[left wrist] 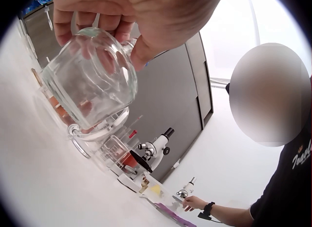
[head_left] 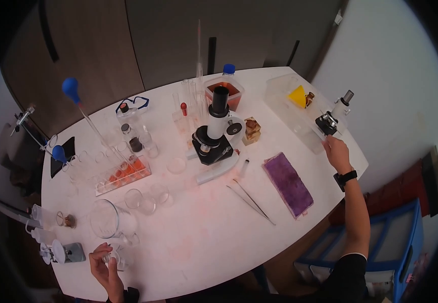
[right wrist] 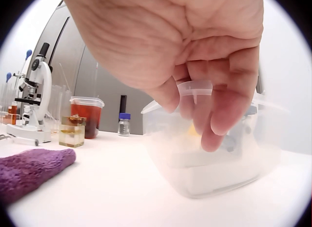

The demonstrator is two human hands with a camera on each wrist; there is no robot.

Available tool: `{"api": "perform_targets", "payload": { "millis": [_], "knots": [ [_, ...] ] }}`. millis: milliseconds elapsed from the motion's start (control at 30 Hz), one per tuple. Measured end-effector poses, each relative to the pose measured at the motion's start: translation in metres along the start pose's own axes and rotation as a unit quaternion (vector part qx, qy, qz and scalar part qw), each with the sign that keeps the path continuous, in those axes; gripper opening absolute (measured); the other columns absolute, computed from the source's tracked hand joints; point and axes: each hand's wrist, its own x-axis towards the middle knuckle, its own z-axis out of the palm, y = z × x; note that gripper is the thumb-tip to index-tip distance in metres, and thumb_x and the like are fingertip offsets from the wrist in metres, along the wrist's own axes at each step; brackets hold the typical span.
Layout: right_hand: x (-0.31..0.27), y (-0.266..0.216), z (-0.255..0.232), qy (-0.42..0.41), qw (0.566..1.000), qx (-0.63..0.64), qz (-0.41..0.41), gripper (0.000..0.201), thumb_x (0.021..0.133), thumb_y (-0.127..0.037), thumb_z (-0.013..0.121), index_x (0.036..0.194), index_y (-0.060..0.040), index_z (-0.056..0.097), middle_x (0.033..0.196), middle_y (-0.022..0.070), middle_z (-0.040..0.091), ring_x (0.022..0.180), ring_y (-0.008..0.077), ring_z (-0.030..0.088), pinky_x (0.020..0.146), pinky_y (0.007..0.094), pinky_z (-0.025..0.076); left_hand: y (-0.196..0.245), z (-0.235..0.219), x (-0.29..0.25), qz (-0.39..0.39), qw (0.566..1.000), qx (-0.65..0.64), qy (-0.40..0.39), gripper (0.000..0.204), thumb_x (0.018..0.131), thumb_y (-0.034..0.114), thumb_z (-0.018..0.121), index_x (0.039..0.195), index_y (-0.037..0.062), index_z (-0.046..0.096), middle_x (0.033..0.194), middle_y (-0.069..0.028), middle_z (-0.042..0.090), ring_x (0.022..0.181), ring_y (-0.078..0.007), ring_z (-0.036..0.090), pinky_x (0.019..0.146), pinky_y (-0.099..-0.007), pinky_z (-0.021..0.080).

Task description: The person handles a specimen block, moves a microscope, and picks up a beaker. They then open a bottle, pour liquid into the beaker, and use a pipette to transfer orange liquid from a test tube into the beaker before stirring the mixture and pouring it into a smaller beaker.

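At the near left of the table, my left hand [head_left: 107,267] holds a clear glass bottle [left wrist: 92,80] by its top, fingers and thumb curled round it. The bottle looks tilted in the left wrist view, and nothing coloured shows inside. On the far right, my right hand [head_left: 337,154] grips the rim of a translucent plastic bin [right wrist: 195,180] at its near end, the thumb on one side and the fingers on the other. Inside the bin are a small microscope [head_left: 330,120], a yellow funnel [head_left: 297,96] and a brown bottle [head_left: 309,99].
A larger microscope [head_left: 220,126] stands mid-table. A purple cloth [head_left: 288,185] and metal tweezers [head_left: 252,202] lie before it. A glass beaker [head_left: 104,218], petri dishes [head_left: 147,203] and a test tube rack [head_left: 123,177] with orange liquid stand left. A red-filled tub [head_left: 231,93] is behind.
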Motion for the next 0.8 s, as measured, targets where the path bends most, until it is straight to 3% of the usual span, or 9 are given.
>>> {"api": "perform_targets", "payload": {
  "millis": [267,800],
  "knots": [
    [-0.071,-0.001,-0.033,-0.008,0.997,0.072,-0.009,0.019,0.091,-0.016,0.063,0.085,-0.0009,0.054,0.078,0.0203,0.062,0.072,0.0427,0.060,0.060,0.0478,0.045,0.001,-0.001,0.003,0.009,1.000,-0.001,-0.014,0.022,0.084,0.014,0.066,0.097,0.0012,0.054,0.105,-0.0135,0.061,0.116,-0.0292,0.053,0.105,-0.0438,0.036],
    [-0.164,-0.020,-0.079,-0.019,0.998,0.064,-0.016,0.020,0.088,-0.016,0.065,0.081,-0.0032,0.052,0.073,0.0162,0.057,0.064,0.0393,0.058,0.055,0.0443,0.044,0.011,0.005,0.007,0.012,0.999,0.017,-0.031,0.023,0.084,0.017,0.066,0.097,0.0013,0.055,0.106,-0.0147,0.063,0.117,-0.0290,0.053,0.107,-0.0438,0.033]
  ]
}}
